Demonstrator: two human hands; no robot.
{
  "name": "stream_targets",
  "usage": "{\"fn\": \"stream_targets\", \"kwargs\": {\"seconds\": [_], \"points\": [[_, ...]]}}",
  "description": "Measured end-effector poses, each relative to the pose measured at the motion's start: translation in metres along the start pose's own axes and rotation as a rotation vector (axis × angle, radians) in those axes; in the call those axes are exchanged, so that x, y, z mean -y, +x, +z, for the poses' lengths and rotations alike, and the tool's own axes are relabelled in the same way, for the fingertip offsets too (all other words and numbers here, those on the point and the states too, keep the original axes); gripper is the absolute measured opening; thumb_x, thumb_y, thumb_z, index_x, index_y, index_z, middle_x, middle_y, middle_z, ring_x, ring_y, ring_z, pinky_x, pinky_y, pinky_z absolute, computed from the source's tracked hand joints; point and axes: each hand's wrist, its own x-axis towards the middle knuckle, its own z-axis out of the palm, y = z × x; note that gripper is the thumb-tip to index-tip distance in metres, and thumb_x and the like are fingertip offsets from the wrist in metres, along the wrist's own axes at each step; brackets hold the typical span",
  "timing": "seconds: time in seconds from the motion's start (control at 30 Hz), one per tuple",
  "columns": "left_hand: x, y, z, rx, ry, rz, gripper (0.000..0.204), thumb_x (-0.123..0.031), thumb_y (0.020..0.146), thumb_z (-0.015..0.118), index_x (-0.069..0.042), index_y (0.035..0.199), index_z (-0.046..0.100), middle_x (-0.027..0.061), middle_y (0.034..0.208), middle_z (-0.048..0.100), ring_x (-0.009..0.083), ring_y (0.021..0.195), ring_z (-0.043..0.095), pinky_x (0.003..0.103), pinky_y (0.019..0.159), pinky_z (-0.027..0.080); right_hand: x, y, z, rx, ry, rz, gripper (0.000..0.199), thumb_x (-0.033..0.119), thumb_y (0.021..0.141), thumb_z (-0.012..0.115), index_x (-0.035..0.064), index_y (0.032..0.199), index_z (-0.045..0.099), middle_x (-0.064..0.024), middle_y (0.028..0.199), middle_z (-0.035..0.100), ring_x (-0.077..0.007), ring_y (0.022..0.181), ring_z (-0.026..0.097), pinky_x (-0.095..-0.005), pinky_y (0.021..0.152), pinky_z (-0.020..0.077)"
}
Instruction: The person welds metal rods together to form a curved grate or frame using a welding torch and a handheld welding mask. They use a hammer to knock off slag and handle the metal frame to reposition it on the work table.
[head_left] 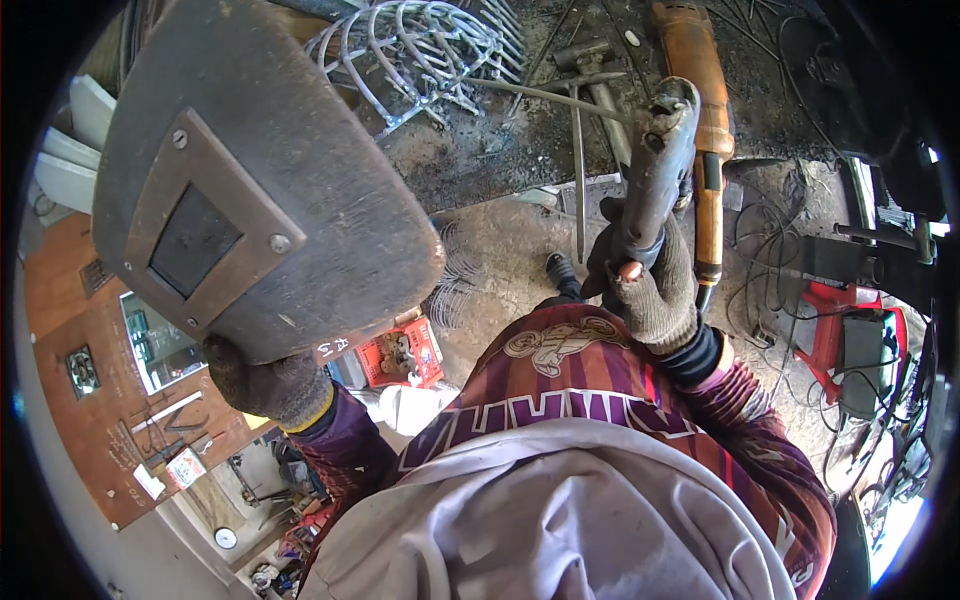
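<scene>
My left hand (268, 388), in a grey knit glove with a yellow cuff edge, grips the lower edge of a dark welding shield (340, 200). A bolted frame with a dark window is on the shield's face; some of my fingers are hidden behind it. My gloved right hand (658, 295) is closed around a worn grey electrode holder (660, 180), its thumb bare at the tip. From the holder's jaws a thin welding rod (548, 96) points left toward a curved cage of metal bars (410, 55) on the dark workbench (470, 165).
An orange power tool (694, 60) lies on the bench just right of the holder, beside a hammer (603, 100). Cables (765, 240) coil on the floor to the right, near a red stand (828, 350). Below the shield are a red crate (400, 355) and a brown board (90, 400) with tools.
</scene>
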Motion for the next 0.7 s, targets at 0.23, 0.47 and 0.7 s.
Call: {"fn": "stream_targets", "kwargs": {"seconds": [0.23, 0.47, 0.7], "points": [[0.008, 0.004, -0.003, 0.046, 0.170, 0.067, 0.062, -0.049, 0.084, 0.073, 0.002, 0.117, 0.059, 0.0190, 0.113, 0.067, 0.0303, 0.095, 0.069, 0.040, 0.081, 0.056, -0.006, 0.005, 0.001, 0.055, 0.022, -0.049, 0.060, 0.036, 0.091, 0.068, -0.0031, 0.129, 0.043, -0.0063, 0.088, 0.060, -0.0133, 0.073, 0.059, -0.0271, 0.067, 0.0490], [-0.009, 0.014, 0.009, 0.135, 0.156, 0.182, 0.057, -0.046, 0.084, 0.072, -0.002, 0.116, 0.058, 0.0174, 0.112, 0.066, 0.0318, 0.094, 0.069, 0.041, 0.078, 0.057, -0.010, 0.004, 0.007, 0.052, 0.090, -0.070, 0.051, 0.027, 0.092, 0.068, -0.0027, 0.125, 0.043, -0.0073, 0.089, 0.061, -0.0136, 0.076, 0.060, -0.0276, 0.071, 0.0502], [-0.052, 0.020, 0.024, 0.434, -1.760, -0.817, 0.046, -0.029, 0.092, 0.060, -0.002, 0.128, 0.051, 0.0245, 0.122, 0.060, 0.0395, 0.099, 0.067, 0.050, 0.075, 0.060, -0.001, 0.000, 0.013, 0.017, 0.076, 0.014, 0.054, 0.035, 0.092, 0.069, -0.0010, 0.124, 0.044, -0.0059, 0.087, 0.061, -0.0126, 0.075, 0.060, -0.0258, 0.070, 0.0502]]}}
